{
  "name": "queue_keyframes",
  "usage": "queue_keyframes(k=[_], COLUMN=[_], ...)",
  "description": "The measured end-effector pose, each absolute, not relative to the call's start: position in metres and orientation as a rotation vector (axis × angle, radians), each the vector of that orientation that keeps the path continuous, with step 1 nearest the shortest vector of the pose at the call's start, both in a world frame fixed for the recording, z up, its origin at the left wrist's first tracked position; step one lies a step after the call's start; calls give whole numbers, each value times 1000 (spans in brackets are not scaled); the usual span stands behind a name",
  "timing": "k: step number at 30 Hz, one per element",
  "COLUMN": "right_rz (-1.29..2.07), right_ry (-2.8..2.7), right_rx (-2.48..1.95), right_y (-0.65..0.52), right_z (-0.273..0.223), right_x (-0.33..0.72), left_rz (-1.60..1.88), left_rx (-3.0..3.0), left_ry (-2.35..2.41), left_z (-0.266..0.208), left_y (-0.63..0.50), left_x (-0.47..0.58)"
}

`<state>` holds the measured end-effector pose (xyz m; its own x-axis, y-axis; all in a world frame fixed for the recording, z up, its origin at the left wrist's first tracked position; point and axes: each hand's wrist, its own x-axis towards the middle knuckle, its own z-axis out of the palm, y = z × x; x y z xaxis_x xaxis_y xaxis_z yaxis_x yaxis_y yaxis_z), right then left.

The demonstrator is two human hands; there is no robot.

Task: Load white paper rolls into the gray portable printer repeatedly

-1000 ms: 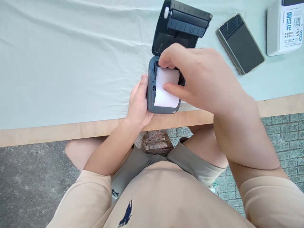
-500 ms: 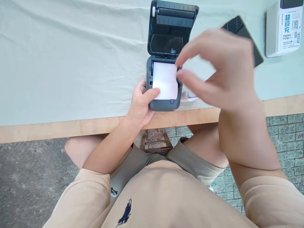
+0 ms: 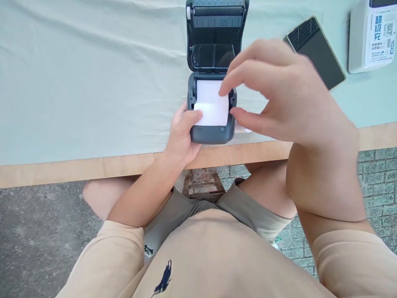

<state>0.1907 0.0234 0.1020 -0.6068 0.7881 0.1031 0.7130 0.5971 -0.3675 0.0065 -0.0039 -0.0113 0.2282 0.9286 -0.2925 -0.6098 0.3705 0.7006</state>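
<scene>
Grey printer (image 3: 206,134) clasped in left grip (image 3: 180,134), thumb (image 3: 192,117) on paper (image 3: 214,114), right grip (image 3: 288,89) arched, unclenched

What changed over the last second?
The printer shifted left in view and straightened. The left hand, still gripping it, put its thumb on the paper; the right hand took its thumb off the paper, rightward. Unchanged: lid open; phone and white box in place.

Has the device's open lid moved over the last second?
Yes, the lid has moved left, farther from the phone on the table.
</scene>
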Motion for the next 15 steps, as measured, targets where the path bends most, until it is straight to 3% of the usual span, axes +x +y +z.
queue_keyframes(k=[15], right_rz=[456], right_ry=[-2586], right_rx=[-1241], right_y=[22], right_z=[98], right_x=[197], left_rz=[1127], left_rx=[599], left_ry=[711], left_z=[-11], left_y=[-5], left_x=[6])
